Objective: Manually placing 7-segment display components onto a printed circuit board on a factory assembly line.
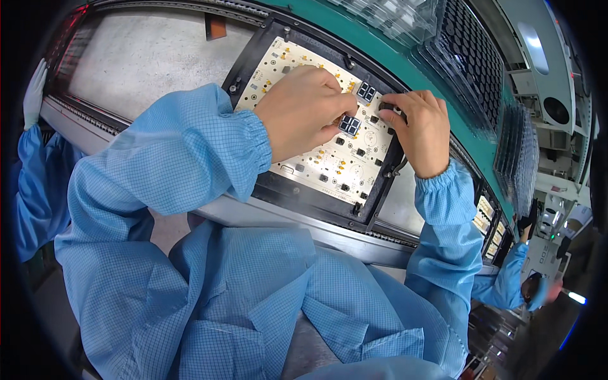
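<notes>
A white circuit board [345, 166] lies in a black frame [278, 185], with several small yellow, black and grey parts on it. My left hand [303, 109] reaches over the board, its thumb and finger pinching a two-digit display [349, 125] just above or against the board; which, I cannot tell. Another two-digit display [366, 92] sits near the board's far right edge. At the right edge, the thumb and fingers of my right hand [420, 123] close on a small dark part [387, 107]. My left hand covers the middle of the board.
The frame rests on a conveyor line with a metal front rail [272, 218]. Beyond it, a green surface [380, 57] carries clear plastic trays [405, 22] and black pocketed trays [468, 57]. A co-worker's gloved hand [35, 95] is at far left; another person [510, 282] works at right.
</notes>
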`<act>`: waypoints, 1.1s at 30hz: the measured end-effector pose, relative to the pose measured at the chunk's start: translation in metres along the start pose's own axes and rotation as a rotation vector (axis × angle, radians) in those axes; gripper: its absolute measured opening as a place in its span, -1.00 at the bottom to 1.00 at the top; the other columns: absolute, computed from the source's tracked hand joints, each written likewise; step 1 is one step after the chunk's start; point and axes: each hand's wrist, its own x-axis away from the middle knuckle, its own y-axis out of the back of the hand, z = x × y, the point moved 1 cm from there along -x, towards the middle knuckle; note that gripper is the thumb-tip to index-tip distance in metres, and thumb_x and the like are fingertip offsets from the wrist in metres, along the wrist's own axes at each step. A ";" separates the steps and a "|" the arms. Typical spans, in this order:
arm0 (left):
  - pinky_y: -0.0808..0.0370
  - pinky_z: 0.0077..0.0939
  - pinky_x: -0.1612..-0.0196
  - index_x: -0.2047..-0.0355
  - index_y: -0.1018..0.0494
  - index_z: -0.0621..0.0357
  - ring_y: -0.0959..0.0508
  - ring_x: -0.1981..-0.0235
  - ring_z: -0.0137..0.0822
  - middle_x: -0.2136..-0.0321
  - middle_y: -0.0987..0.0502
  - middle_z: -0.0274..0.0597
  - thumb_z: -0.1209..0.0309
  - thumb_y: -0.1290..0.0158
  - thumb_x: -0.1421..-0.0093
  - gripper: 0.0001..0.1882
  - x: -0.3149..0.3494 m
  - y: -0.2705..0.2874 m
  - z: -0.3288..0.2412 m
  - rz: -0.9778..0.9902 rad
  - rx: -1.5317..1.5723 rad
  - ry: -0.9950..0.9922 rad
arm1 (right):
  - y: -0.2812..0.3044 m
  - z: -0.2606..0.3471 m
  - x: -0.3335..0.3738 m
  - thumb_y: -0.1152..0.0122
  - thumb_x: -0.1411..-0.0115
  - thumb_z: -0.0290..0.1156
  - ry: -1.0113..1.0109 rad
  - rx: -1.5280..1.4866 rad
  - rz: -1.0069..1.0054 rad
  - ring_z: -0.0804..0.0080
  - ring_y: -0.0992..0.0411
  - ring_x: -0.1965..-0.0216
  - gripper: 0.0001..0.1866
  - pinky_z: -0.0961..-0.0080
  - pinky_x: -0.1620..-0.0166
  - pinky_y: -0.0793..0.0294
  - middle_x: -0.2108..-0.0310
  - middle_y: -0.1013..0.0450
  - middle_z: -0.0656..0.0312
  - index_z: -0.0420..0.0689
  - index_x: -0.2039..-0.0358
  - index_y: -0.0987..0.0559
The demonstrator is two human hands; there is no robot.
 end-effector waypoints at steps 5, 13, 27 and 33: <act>-0.32 -0.31 -0.01 0.29 -0.50 0.08 -0.43 0.13 -0.21 0.34 -0.49 -0.21 0.43 -0.16 0.00 -0.79 -0.012 0.012 -0.009 0.008 -0.080 -0.163 | -0.005 0.001 0.003 -0.29 0.02 -0.33 0.010 -0.040 -0.076 0.30 -0.36 0.26 -0.77 0.40 0.17 -0.26 0.37 -0.50 0.30 -0.12 0.32 -0.62; -0.48 -0.25 0.19 0.32 -0.52 0.12 -0.56 0.25 -0.14 0.45 -0.55 -0.08 0.52 -0.04 -0.03 -0.83 -0.068 0.004 -0.025 0.440 -0.313 -0.016 | 0.006 -0.001 0.003 -0.28 0.00 -0.38 -0.044 -0.105 -0.172 0.21 -0.38 0.22 -0.73 0.38 0.13 -0.30 0.31 -0.50 0.19 -0.13 0.24 -0.59; -0.52 -0.35 0.34 0.44 -0.57 0.11 -0.60 0.41 -0.25 0.46 -0.60 -0.18 0.44 -0.18 0.01 -0.90 -0.080 -0.001 0.011 0.749 -0.176 0.059 | 0.002 -0.096 -0.036 -0.16 -0.17 -0.16 -0.240 0.220 -0.532 0.18 -0.43 0.18 -0.63 0.35 0.11 -0.38 0.19 -0.49 0.10 -0.10 0.08 -0.55; -0.49 -0.34 0.37 0.24 -0.50 0.16 -0.55 0.44 -0.18 0.42 -0.55 -0.06 0.39 -0.05 -0.11 -0.79 -0.136 0.085 0.102 -0.182 0.009 -0.126 | -0.013 -0.107 -0.059 -0.16 -0.15 -0.12 -0.272 0.208 -0.370 0.12 -0.42 0.21 -0.63 0.32 0.12 -0.39 0.24 -0.49 0.09 -0.10 0.15 -0.58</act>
